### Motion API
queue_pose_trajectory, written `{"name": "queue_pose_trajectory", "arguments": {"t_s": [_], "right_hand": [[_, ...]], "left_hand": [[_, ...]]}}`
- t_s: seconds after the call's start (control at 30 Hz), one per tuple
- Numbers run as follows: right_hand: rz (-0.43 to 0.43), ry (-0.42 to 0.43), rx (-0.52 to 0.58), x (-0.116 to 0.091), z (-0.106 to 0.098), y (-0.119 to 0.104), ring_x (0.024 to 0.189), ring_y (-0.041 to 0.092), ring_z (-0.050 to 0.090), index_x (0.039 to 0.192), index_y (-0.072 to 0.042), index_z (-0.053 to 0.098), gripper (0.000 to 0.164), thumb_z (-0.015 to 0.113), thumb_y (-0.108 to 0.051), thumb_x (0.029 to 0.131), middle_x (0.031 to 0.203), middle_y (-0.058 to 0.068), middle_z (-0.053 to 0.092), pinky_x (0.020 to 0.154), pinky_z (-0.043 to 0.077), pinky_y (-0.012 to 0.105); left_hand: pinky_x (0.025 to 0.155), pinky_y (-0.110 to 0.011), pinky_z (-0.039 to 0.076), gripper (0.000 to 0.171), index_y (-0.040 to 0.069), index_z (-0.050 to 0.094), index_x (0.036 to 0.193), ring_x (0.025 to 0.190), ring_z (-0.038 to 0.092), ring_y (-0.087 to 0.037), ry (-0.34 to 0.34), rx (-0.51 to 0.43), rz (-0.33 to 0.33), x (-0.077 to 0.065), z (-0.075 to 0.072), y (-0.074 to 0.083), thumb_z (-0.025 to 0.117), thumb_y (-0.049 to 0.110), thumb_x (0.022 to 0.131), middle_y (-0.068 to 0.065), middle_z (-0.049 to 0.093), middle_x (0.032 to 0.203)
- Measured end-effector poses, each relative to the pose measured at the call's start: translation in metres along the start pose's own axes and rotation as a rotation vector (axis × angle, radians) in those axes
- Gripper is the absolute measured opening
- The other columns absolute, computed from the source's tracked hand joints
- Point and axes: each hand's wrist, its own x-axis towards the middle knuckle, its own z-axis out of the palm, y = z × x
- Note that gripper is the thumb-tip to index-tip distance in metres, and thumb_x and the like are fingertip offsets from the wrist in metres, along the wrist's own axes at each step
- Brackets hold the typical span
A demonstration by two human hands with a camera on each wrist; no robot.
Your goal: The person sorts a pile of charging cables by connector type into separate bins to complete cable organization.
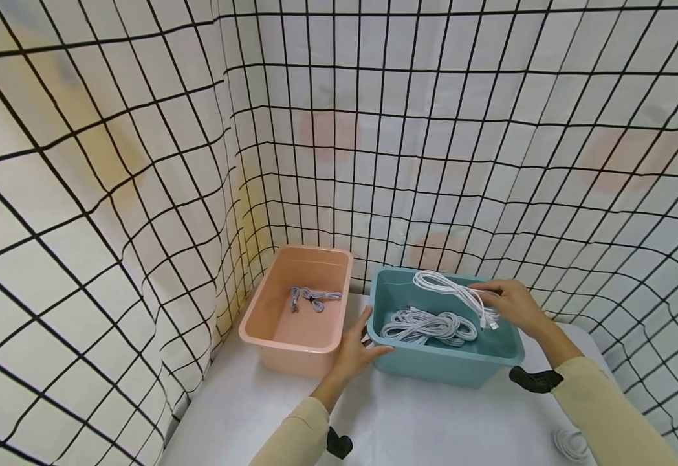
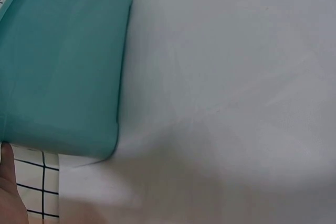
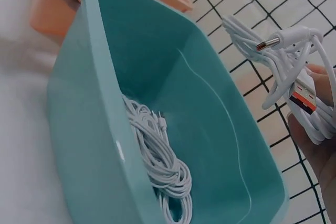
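My right hand (image 1: 515, 303) pinches a coiled white USB cable (image 1: 446, 288) above the right part of the teal bin (image 1: 432, 364). In the right wrist view, the USB plug and smaller metal-tipped plug of this cable (image 3: 291, 85) stick out from the coil. More coiled white cables (image 1: 429, 325) lie inside the teal bin. My left hand (image 1: 353, 353) touches the bin's near left corner from outside, its thumb and index finger spread along the two walls. In the left wrist view, only part of the left hand (image 2: 9, 192) shows, below the teal wall.
A pink bin (image 1: 310, 333) stands left of the teal one, with two small grey cable bundles (image 1: 314, 298) inside. Another white cable coil (image 1: 572, 445) lies on the white table (image 1: 426, 421) at the lower right. Black netting (image 1: 409, 155) over white sheeting encloses the back and sides.
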Motion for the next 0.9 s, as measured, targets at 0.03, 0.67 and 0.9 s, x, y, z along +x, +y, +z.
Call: {"name": "queue_pose_trajectory", "arguments": {"t_s": [0.03, 0.67, 0.9], "right_hand": [[-0.009, -0.013, -0.004, 0.002, 0.000, -0.001, 0.103, 0.032, 0.061, 0.128, -0.003, 0.073, 0.034, 0.064, -0.026, 0.106, 0.121, 0.019, 0.069, 0.079, 0.054, 0.042], [0.089, 0.023, -0.039, 0.018, -0.010, 0.014, 0.120, 0.050, 0.057, 0.145, 0.002, 0.055, 0.060, 0.052, -0.046, 0.108, 0.139, 0.030, 0.057, 0.091, 0.054, 0.064], [0.071, 0.017, -0.009, 0.013, -0.003, 0.012, 0.114, 0.044, 0.061, 0.142, 0.001, 0.059, 0.056, 0.057, -0.043, 0.107, 0.134, 0.028, 0.061, 0.088, 0.057, 0.061]], "left_hand": [[0.104, -0.030, 0.049, 0.105, 0.014, 0.025, 0.166, 0.143, 0.043, -0.030, -0.002, 0.000, -0.001, 0.000, 0.001, 0.000, 0.089, 0.017, 0.082, -0.006, 0.027, 0.167], [0.104, -0.031, 0.049, 0.106, 0.015, 0.025, 0.166, 0.143, 0.044, -0.030, 0.018, 0.012, 0.004, 0.002, 0.003, 0.003, 0.089, 0.015, 0.081, -0.006, 0.027, 0.168], [0.104, -0.030, 0.049, 0.106, 0.015, 0.025, 0.166, 0.143, 0.043, -0.030, 0.011, 0.016, -0.017, 0.001, 0.001, 0.002, 0.089, 0.016, 0.082, -0.005, 0.027, 0.167]]}}
